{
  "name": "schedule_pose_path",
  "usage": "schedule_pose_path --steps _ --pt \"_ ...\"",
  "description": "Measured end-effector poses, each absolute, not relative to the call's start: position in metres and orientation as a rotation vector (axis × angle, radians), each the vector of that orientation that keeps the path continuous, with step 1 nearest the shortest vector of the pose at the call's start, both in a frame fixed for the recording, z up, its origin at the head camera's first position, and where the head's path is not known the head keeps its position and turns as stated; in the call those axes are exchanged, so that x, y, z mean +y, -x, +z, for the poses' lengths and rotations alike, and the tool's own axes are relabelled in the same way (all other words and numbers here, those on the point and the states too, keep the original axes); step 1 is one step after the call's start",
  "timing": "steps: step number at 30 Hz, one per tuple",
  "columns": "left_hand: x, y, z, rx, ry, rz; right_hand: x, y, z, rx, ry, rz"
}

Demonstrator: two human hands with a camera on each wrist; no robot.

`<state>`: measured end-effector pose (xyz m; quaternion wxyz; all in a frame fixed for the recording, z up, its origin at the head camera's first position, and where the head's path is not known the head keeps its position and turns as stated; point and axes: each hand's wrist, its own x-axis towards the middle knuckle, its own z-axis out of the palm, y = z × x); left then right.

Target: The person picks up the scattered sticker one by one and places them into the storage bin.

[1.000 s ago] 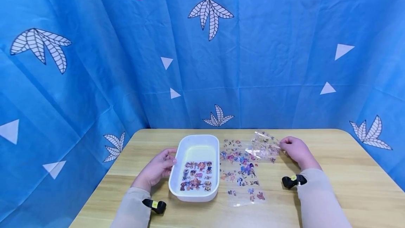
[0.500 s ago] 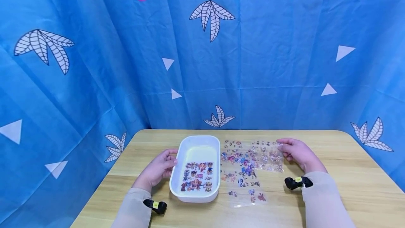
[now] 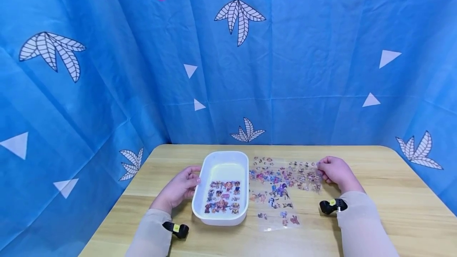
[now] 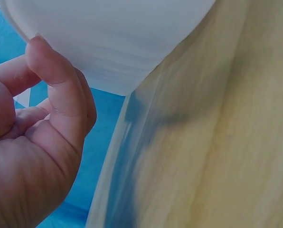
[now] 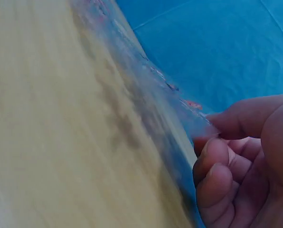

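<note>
Left hand [image 3: 177, 191] gripping the white tub [image 3: 220, 172], right hand [image 3: 334, 171] pinching a clear printed sheet [image 3: 302, 177].
The left fingers are bent and clamped on the tub's left rim; the right thumb and forefinger are pressed together on the right-hand end of the sheet, the remaining fingers curled in. From the head, the tub is left of centre on the worktop [image 3: 396, 213], cartoon figures [image 3: 222, 199] in its nearer part, and the pinched sheet overlaps other clear sheets [image 3: 276, 199] lying just right of the tub. Only the left wrist view shows the tub's outer wall and a fingertip [image 4: 38, 52] against its edge; only the right wrist view shows plainly that the pinched end is raised, with shadow on the wood below.
</note>
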<state>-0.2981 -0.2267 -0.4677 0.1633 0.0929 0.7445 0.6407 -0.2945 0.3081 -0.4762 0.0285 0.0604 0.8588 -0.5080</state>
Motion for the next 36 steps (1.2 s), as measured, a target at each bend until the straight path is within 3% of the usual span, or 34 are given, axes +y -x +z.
schedule_pose_path --steps 20,36 --pt "-0.227 0.300 -0.470 2.116 -0.250 1.818 0.301 0.290 -0.442 2.451 -0.045 -1.921" --pt "-0.226 0.302 -0.470 2.115 -0.240 1.824 0.266 0.292 -0.421 2.384 0.189 -2.087"
